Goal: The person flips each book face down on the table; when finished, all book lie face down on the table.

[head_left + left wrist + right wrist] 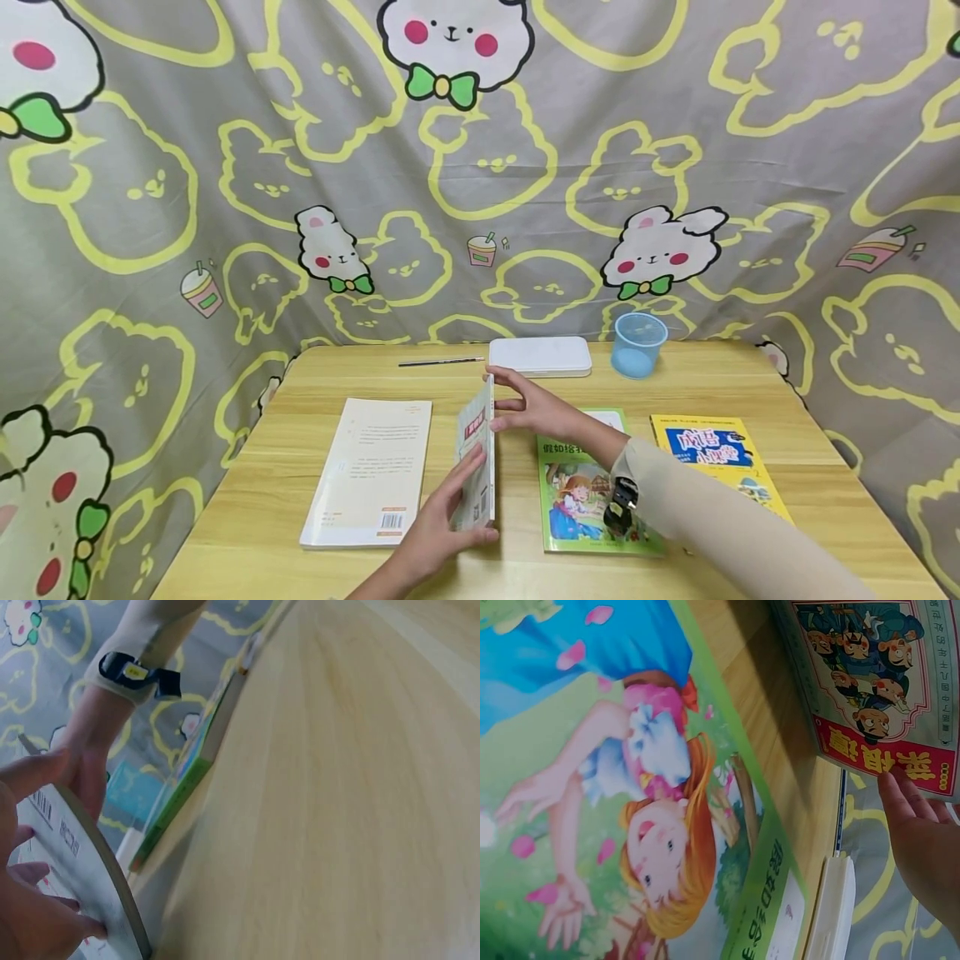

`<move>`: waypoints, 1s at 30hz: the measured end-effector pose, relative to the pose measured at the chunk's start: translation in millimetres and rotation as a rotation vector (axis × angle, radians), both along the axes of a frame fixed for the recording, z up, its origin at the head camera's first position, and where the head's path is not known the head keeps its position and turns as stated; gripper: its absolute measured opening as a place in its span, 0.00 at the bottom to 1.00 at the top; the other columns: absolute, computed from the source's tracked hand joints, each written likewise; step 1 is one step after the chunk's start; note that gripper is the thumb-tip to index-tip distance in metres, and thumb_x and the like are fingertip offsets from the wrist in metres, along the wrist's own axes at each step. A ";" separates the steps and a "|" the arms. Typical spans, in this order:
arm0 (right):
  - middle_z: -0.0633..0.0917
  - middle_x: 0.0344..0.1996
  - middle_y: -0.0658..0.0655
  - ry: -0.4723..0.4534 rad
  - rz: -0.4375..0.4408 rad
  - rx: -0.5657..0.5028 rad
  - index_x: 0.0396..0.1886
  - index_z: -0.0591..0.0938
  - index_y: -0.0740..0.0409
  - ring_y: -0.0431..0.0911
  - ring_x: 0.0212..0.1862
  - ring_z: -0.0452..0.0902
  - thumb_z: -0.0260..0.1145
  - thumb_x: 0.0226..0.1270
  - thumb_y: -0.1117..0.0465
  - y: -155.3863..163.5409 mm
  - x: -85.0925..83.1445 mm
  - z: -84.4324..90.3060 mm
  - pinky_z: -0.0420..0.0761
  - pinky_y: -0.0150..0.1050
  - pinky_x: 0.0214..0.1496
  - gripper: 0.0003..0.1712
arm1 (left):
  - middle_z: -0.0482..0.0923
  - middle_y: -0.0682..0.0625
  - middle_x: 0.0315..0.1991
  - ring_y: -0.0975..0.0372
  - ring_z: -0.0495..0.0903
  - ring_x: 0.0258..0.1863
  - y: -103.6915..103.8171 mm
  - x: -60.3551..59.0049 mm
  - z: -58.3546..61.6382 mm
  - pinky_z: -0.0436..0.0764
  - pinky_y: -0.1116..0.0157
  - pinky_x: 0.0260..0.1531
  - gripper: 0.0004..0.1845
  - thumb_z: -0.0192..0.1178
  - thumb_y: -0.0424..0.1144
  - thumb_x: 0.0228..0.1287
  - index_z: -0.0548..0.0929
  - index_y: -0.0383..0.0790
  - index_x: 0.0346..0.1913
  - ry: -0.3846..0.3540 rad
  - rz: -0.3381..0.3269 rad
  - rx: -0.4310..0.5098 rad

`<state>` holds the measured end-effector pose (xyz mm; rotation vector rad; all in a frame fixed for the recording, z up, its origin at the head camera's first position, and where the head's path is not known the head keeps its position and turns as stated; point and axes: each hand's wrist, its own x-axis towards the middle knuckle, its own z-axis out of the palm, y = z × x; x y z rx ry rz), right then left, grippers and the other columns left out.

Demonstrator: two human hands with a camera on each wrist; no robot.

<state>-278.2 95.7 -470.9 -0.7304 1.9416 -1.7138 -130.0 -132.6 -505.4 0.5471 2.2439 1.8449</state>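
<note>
A thin paperback book [474, 467] stands on edge between both hands, seen nearly along its edge in the head view. My left hand [442, 521] grips its near end, fingers spread over the pale cover with a barcode and thumb at the near edge. My right hand [543, 408] holds the far upper end with fingers and thumb. In the right wrist view the other cover [870, 682] shows cartoon figures and a red band, with the right fingers [904, 799] against it. A green-edged picture book [581, 508] lies flat under the right forearm.
A cream book [367, 475] lies face down at left, a yellow book [723, 454] at right. Along the back are a pencil [441, 362], a white case [540, 355] and a blue translucent cup [637, 346]. A patterned cloth [480, 167] hangs behind the table.
</note>
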 end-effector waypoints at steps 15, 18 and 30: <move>0.53 0.82 0.61 -0.006 -0.007 0.024 0.84 0.52 0.47 0.61 0.76 0.65 0.75 0.66 0.64 11.1 0.4 -13.2 0.81 0.48 0.66 0.55 | 0.50 0.45 0.83 0.41 0.47 0.81 -11.0 -3.4 -11.5 0.49 0.67 0.77 0.48 0.78 0.38 0.52 0.68 0.45 0.78 0.046 -0.069 -0.216; 0.53 0.82 0.61 -0.005 0.005 0.022 0.85 0.51 0.47 0.62 0.76 0.64 0.75 0.66 0.64 12.9 1.4 -16.1 0.82 0.48 0.64 0.56 | 0.52 0.47 0.83 0.42 0.49 0.81 -11.8 -4.0 -11.8 0.52 0.61 0.78 0.48 0.79 0.39 0.52 0.69 0.45 0.77 0.047 -0.073 -0.268; 0.53 0.83 0.59 0.041 0.008 0.090 0.84 0.53 0.46 0.64 0.78 0.59 0.74 0.66 0.63 18.8 7.1 -22.0 0.76 0.57 0.69 0.54 | 0.52 0.50 0.83 0.43 0.56 0.79 -8.7 -5.5 -12.9 0.61 0.42 0.74 0.49 0.79 0.35 0.48 0.70 0.47 0.77 0.118 -0.093 -0.493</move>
